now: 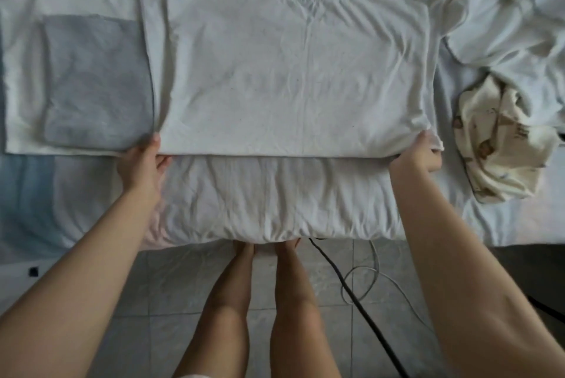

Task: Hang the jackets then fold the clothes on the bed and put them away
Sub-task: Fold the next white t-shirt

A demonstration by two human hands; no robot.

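A large white T-shirt (pixel 290 71) lies flat across the middle of the bed, its sides folded in. My left hand (pixel 143 163) grips its near left corner, thumb on top of the cloth. The near right corner is pinched by my right hand (pixel 419 154). To the left lies a folded grey garment (pixel 97 81) on top of a folded white one (pixel 21 71). At the right sits a crumpled cream printed garment (pixel 501 148), with a heap of white clothes (pixel 513 4) behind it.
The bed (pixel 275 206) has a pale sheet and its near edge runs just in front of my legs. On the tiled floor (pixel 171 286) a black cable (pixel 351 295) and a white cable (pixel 379 273) trail to the right of my feet.
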